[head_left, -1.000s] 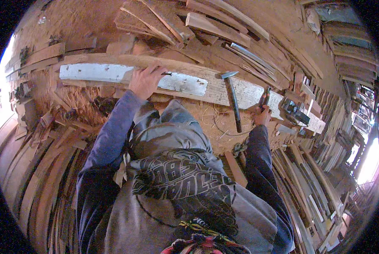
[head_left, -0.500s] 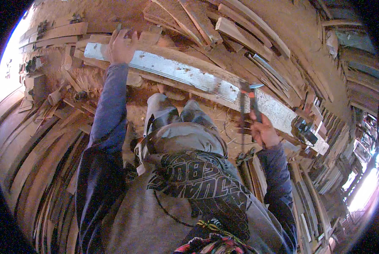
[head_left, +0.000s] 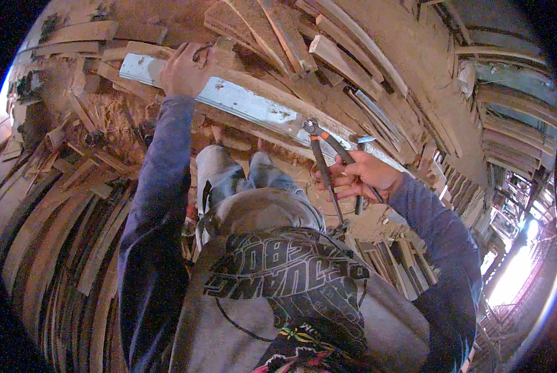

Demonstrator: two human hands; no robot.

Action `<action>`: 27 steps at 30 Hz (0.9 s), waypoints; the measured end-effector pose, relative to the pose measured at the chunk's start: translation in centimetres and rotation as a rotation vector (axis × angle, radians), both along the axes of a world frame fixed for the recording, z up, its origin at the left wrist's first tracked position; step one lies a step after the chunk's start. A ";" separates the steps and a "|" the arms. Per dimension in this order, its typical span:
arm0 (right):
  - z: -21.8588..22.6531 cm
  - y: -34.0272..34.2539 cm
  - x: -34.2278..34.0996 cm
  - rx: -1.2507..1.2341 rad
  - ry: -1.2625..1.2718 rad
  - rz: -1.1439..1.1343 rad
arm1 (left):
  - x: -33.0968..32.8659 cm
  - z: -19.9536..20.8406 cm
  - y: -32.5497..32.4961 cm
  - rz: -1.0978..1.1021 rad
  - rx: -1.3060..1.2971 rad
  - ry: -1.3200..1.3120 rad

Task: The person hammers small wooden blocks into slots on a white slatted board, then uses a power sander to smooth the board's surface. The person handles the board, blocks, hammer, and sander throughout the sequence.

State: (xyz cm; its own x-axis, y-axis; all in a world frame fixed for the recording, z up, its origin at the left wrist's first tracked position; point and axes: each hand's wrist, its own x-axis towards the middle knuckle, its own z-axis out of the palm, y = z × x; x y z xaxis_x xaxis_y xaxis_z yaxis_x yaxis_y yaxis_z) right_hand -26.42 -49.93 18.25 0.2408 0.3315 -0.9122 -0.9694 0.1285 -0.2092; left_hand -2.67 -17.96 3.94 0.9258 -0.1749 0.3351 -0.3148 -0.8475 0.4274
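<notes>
A long wooden board with worn pale-blue paint (head_left: 248,102) lies crosswise in front of me on other timber. My left hand (head_left: 185,71) grips it near its left end, fingers curled over the far edge. In my right hand (head_left: 368,173) is a pair of pincers (head_left: 320,155) with dark handles and orange near the joint. Its handles are spread, and the jaws are over the painted face, right of the middle; contact cannot be made out. Behind the same hand shows a hammer (head_left: 367,139), its dark handle emerging below; whether the fingers hold it is unclear.
Loose planks (head_left: 347,62) lie beyond the board on dusty ground. Stacked curved boards (head_left: 48,248) fill the lower left. Short offcuts (head_left: 390,264) lie below my right hand. More stacked timber (head_left: 505,112) stands at the far right. My knees (head_left: 219,165) are close to the board's near side.
My right hand has moved left along the board, and the pincers, blurred before, now show plainly with jaws over the paint. My left hand keeps its place near the board's end.
</notes>
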 end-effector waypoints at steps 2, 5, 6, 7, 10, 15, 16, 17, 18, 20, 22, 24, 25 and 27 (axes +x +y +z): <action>0.2 0.0 1.0 0.013 0.091 -0.085 | 0.1 0.0 0.0 -0.010 -0.027 0.029; 0.6 0.0 2.6 0.064 0.116 -0.034 | 0.2 -0.1 0.0 -0.024 -0.066 0.007; 0.8 0.0 3.1 -0.024 0.089 0.034 | 0.2 -0.1 0.0 -0.028 -0.080 -0.003; 0.9 0.0 3.7 0.052 0.075 0.044 | 0.1 -0.2 0.0 -0.015 -0.074 0.011; 1.6 0.1 4.3 0.002 0.113 -0.012 | 0.0 -0.2 0.0 0.007 -0.072 0.035; 1.2 1.1 1.7 -0.146 0.029 0.023 | 0.1 0.0 0.1 0.014 -0.060 0.017; 0.8 1.4 0.7 -0.192 -0.007 0.064 | 0.2 0.0 0.1 0.016 -0.059 0.027; 0.2 1.7 -0.5 -0.192 -0.070 0.013 | 0.2 -0.1 0.0 0.018 -0.058 0.036; -0.6 2.1 -1.7 -0.192 -0.133 -0.039 | 0.3 -0.2 0.0 0.019 -0.056 0.045; -2.2 2.6 -4.1 -0.212 -0.222 -0.072 | 0.4 -0.5 0.1 0.016 -0.069 0.111; -3.9 3.3 -6.1 -0.335 -0.318 0.029 | 0.5 -0.8 0.1 0.029 -0.060 0.138; -5.4 3.8 -7.7 -0.494 -0.444 0.149 | 0.7 -0.7 0.1 0.046 -0.024 0.129; -6.0 4.1 -8.4 -0.554 -0.584 0.153 | 0.6 -0.4 0.0 0.066 -0.016 0.119; -6.9 4.4 -9.6 -0.760 -0.835 0.222 | 0.1 0.7 -0.7 0.085 0.013 0.124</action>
State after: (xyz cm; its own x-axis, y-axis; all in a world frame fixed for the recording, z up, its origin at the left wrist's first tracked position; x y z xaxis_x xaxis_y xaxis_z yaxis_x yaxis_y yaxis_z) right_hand -36.02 -45.54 11.34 0.8694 -0.1253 -0.4779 -0.4775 -0.4618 -0.7475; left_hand -2.58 -18.68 4.63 0.9717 -0.0972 0.2154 -0.1867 -0.8746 0.4475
